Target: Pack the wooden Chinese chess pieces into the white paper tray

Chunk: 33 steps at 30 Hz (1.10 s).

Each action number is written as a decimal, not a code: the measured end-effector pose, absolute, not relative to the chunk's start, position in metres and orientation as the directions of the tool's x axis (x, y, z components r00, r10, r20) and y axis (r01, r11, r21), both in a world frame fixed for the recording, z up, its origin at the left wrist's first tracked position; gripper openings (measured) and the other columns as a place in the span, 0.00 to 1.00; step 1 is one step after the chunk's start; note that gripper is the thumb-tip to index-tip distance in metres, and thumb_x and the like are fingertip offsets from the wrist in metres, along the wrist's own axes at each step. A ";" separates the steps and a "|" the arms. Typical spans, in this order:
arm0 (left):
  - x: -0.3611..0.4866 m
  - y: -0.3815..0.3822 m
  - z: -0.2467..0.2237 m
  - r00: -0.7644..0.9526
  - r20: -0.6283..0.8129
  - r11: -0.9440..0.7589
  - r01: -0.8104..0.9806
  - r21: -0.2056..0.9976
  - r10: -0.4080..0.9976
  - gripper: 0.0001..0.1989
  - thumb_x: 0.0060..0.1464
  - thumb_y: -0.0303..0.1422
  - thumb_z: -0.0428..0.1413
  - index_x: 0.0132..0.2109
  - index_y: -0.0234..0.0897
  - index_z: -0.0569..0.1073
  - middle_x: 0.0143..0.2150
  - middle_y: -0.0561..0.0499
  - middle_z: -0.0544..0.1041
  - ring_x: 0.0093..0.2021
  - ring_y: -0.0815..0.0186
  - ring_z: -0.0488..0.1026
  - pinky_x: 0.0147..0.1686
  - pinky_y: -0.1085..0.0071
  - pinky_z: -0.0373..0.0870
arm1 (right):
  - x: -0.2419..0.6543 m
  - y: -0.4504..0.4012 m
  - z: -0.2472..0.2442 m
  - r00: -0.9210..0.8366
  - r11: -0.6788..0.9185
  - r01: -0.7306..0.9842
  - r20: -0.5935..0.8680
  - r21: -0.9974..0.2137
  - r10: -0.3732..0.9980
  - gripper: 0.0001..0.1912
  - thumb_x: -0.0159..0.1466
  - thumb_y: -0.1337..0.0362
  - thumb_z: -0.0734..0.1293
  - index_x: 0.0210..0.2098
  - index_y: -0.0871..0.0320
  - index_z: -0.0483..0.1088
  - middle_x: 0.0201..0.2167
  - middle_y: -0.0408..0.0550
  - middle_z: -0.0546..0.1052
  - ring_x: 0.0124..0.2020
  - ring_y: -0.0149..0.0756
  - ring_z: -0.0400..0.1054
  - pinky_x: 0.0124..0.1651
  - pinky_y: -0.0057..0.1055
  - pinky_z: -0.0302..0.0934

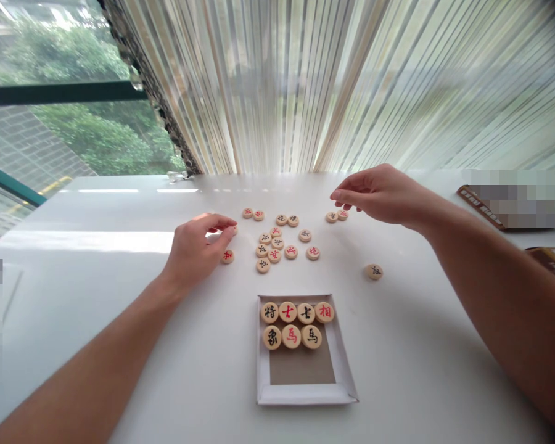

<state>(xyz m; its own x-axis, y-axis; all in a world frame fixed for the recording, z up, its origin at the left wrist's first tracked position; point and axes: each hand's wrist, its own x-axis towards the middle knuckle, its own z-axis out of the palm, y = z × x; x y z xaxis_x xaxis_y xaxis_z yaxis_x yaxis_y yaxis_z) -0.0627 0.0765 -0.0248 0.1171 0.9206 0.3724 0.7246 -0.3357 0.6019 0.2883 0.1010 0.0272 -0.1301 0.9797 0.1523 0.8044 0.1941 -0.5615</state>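
My left hand is at the left of the scattered pieces, thumb and fingers closed around the edge of a wooden Chinese chess piece, mostly hidden by the fingers. A red-marked piece lies just below that hand. Over on the right, my right hand hovers with loosely curved fingers and no piece visible in them. Just below its fingertips lie a black-marked piece and a red-marked piece. In front of me, a shallow white box holds two rows of upward-facing pieces, including a red horse piece.
Several loose pieces lie mid-table, among them a red cannon piece. One black-marked piece sits apart at right. Brown-edged objects lie at the right edge of the white table. A string curtain hangs behind.
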 end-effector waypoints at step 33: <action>-0.074 0.089 -0.026 0.129 0.276 -0.257 0.827 0.499 0.952 0.17 0.59 0.31 0.58 0.52 0.40 0.84 0.44 0.43 0.86 0.39 0.56 0.81 0.44 0.62 0.77 | 0.305 0.109 0.012 -0.225 0.201 0.957 -0.103 -0.208 0.969 0.20 0.68 0.56 0.70 0.58 0.52 0.80 0.51 0.50 0.85 0.44 0.49 0.79 0.46 0.45 0.71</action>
<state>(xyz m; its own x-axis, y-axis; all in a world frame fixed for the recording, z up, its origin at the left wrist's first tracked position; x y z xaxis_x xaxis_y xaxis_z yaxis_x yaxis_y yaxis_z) -0.0743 0.0889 -0.0263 0.1291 0.9524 0.2762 0.8275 -0.2570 0.4993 0.3054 0.1089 0.0116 -0.2253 0.9689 -0.1027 0.9574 0.2006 -0.2075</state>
